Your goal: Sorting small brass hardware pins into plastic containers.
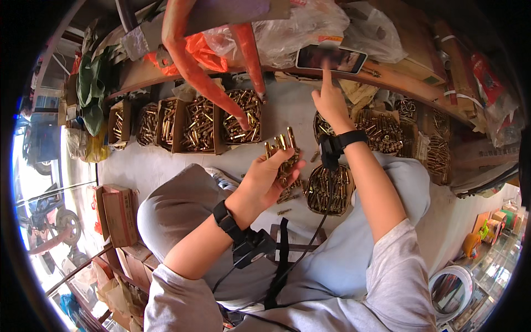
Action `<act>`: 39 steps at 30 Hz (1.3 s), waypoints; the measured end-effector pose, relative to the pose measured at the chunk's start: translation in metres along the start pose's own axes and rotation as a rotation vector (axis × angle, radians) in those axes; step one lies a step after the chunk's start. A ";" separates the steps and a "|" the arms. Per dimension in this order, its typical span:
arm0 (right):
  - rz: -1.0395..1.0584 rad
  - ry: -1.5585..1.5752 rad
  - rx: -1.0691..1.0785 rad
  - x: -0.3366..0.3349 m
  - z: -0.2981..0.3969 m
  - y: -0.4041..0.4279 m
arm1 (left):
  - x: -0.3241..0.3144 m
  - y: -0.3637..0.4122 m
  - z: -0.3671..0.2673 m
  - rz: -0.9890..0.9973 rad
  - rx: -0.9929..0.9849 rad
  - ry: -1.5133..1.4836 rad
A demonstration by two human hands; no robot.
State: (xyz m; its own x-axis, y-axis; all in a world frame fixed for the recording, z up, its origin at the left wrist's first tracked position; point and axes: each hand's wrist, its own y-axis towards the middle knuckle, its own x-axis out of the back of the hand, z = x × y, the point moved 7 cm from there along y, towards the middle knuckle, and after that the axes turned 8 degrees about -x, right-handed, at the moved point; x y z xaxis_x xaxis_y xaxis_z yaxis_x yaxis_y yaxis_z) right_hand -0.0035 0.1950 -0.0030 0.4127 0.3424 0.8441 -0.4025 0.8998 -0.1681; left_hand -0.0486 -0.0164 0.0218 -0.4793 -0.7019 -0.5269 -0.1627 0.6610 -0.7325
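Observation:
My left hand (pixel 269 174) is closed around a bunch of brass-coloured expansion bolts (pixel 286 153), their sleeve ends pointing up. With its index finger stretched out, my right hand (pixel 332 103) touches or hovers over the screen of a smartphone (pixel 352 60), which lies on the wooden shelf; whether it touches cannot be told. Below that wrist, a round container of similar bolts (pixel 329 191) stands on the floor between my legs. Loose bolts (pixel 290 194) lie beside it, partly under my left hand. Both wrists wear black straps with small devices and cables.
Cardboard boxes of bolts (pixel 199 128) line the floor at left, more boxes (pixel 379 130) at right. An orange-red metal frame (pixel 199 83) reaches down ahead. Clear plastic bags (pixel 290 33) lie on the wooden shelf (pixel 398 85). A carton (pixel 118 216) stands left of my knee.

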 end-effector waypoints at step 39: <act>0.447 0.695 -0.006 0.006 -0.042 -0.114 | -0.033 0.034 0.052 0.020 -0.028 0.232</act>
State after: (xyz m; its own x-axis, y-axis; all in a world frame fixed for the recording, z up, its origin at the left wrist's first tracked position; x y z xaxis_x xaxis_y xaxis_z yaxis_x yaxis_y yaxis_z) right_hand 0.0794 0.1061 -0.0006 0.6271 0.7556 0.1895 -0.6450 0.6400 -0.4176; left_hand 0.0071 0.0155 -0.0082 -0.6680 -0.6103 -0.4257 -0.1729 0.6838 -0.7089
